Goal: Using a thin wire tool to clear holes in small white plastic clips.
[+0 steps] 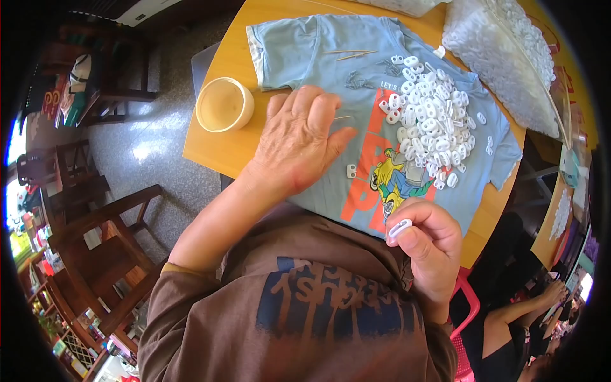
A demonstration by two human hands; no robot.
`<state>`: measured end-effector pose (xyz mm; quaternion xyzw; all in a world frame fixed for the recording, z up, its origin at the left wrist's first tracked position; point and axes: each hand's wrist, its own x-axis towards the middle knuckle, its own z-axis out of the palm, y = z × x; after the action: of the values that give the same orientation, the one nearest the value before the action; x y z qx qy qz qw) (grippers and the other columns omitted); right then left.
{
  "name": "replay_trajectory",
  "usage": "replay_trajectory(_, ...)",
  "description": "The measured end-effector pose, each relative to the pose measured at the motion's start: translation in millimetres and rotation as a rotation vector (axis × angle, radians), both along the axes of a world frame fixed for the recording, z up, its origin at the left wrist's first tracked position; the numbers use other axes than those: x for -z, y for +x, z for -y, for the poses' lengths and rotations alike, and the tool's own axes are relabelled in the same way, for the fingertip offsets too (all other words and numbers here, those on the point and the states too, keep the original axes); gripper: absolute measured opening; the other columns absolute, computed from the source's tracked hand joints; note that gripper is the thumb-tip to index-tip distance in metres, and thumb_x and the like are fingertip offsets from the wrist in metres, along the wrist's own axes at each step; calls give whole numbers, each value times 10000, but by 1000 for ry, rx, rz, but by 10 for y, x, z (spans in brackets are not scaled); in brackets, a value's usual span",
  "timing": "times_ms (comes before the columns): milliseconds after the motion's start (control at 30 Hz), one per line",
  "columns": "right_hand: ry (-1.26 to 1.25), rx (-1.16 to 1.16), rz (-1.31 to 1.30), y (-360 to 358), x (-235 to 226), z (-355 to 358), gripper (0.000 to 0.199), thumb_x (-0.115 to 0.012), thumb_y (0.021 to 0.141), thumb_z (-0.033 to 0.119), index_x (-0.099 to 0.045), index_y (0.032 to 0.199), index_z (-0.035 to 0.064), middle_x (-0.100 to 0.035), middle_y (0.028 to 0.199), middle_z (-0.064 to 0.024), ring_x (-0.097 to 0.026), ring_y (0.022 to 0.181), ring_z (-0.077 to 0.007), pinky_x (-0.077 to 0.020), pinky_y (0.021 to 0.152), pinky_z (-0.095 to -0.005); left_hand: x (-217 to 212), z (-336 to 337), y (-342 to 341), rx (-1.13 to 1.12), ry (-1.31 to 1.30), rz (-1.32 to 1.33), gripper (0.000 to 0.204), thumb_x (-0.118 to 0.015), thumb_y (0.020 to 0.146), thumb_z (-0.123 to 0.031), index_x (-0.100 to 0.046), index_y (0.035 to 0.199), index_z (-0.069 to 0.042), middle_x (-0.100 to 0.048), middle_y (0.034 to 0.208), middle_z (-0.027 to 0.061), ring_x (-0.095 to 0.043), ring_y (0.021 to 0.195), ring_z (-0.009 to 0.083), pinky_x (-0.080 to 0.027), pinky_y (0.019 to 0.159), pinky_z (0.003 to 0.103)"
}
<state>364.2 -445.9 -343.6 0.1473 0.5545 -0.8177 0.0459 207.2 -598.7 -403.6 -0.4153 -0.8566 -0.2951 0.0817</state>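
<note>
My right hand (429,245) is raised near my lap, thumb and fingers pinching a small white oval plastic piece (400,228) with a dark slot. My left hand (296,130) is over the left part of a blue printed T-shirt (296,51) spread on the table. Its fingers curl down, their tips hidden, and the thumb points right. A thin wooden toothpick (342,118) shows between index finger and thumb; whether it is held is unclear. One white two-holed piece (351,170) lies apart, right of my left wrist. A heap of similar white pieces (433,114) covers the shirt's right half.
A round tub (245,105) stands at the table's left edge. Two wooden toothpicks (353,53) lie on the shirt. A large clear bag of white pieces (493,57) rests at the far right. Wooden chairs (105,254) stand left; another person's arm (515,315) shows lower right.
</note>
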Motion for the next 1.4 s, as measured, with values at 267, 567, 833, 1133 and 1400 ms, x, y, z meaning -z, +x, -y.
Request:
replay_trajectory(267, -47, -10, 19, -9, -9, -10, 134, -610, 822, 87, -587, 885, -29, -560, 826, -41, -483, 724, -74, -367, 654, -200, -341, 63, 187, 314, 330, 227, 193, -597, 713, 19, -526, 890, -16, -527, 794, 117, -514, 682, 270, -419, 600, 340)
replay_trajectory(567, -104, 83, 130, -30, 109, -13, 146, -609, 831, 107, -574, 920, -3, -578, 839, -16, -495, 713, -48, -392, 648, -180, 79, 29, 17, 254, 74, 99, 243, -594, 679, -20, -580, 919, -49, -555, 884, 91, -539, 791, 266, -432, 686, 346)
replay_trajectory(833, -135, 92, 125, -42, 144, -30, 162, -624, 820, 119, -579, 919, -1, -591, 847, -27, -507, 736, -48, -404, 662, -180, -114, -19, 6, 83, 86, -85, 334, -618, 651, -41, -592, 982, -76, -550, 937, 65, -530, 850, 247, -403, 749, 348)
replay_trajectory(1133, -235, 45, 128, -56, 30, -27, 122, -596, 833, 72, -566, 909, -18, -576, 836, -17, -506, 754, -54, -403, 683, -188, -453, -16, 289, 497, 404, 459, 280, -683, 654, -36, -644, 930, -60, -585, 888, 61, -533, 738, 200, -408, 668, 319)
replay_trajectory(1400, -208, 22, 111, -50, 34, -5, 115, -594, 835, 68, -571, 910, -16, -571, 824, -8, -496, 738, -49, -391, 667, -182, -385, -20, 301, 528, 415, 446, 295, -721, 624, -61, -655, 912, -66, -594, 850, 34, -538, 693, 186, -403, 672, 320)
